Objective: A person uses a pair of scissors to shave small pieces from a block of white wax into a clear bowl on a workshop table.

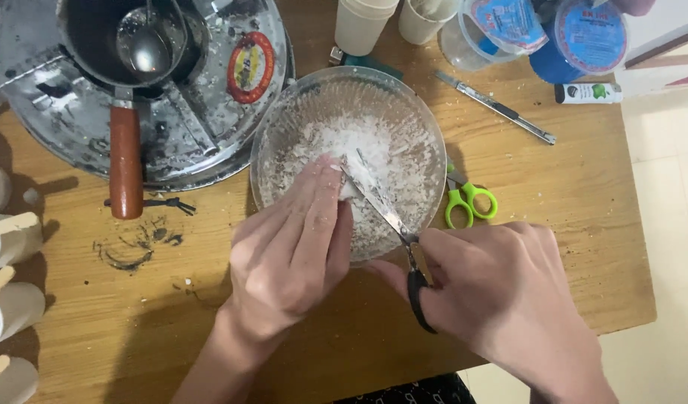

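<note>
The wooden desk (553, 217) carries everything here, and straight ahead of both hands sits the wide clear glass bowl (349, 161), its inside coated with crumbly white powder (336, 142). That bowl looks heavy and stiff, breakable too, with a slick rim, so I'd steady it from the near wall or flat underneath.

Left hand (288, 254) lies over the near edge of the bowl, fingers held together and flat, tips pressed into the powder, not closed around anything. Right hand (493, 284) has its grip curled tight on the dark handle of a slim metal-bladed knife (377, 202), blade angled up and left from that grip into the bowl, its tip just beside the left fingertips. The blade looks thin, rigid and light, dusted white; the handle is the safe place to hold, and that's where the hold is.

Just beyond the right grip lie small green-handled scissors (467, 200). Far up and left of the left hand, a dark metal pot with a brown wooden handle (125, 161) rests on a round silver tray (209, 142).
</note>
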